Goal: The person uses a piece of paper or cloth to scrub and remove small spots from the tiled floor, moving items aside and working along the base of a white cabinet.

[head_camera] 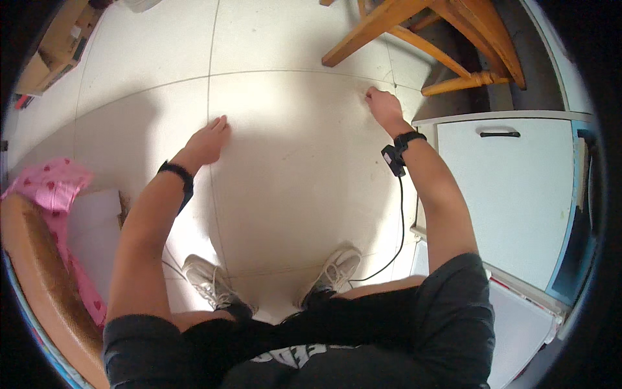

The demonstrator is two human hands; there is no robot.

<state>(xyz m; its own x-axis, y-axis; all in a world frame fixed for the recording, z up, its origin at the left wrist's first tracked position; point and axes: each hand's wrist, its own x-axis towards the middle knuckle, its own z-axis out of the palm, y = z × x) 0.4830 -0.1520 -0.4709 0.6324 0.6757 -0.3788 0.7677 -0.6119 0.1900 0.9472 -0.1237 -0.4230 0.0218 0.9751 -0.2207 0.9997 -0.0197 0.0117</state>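
Observation:
My left hand hangs over the tiled floor, left of the middle. Its fingers point forward, slightly blurred, and I see nothing held in them. Farther right, my right hand is above the floor near the wooden chair's legs. Its fingers are curled inward and no object shows in them; the palm side is hidden. A black strap circles my left wrist. On my right wrist, another black strap carries a small black device, from which a black cable runs down toward my shoes.
A wooden chair stands at the upper right, beside a white cabinet with a dark handle. Cardboard boxes lie at the upper left. Pink heart-patterned fabric drapes by a brown padded edge at my left.

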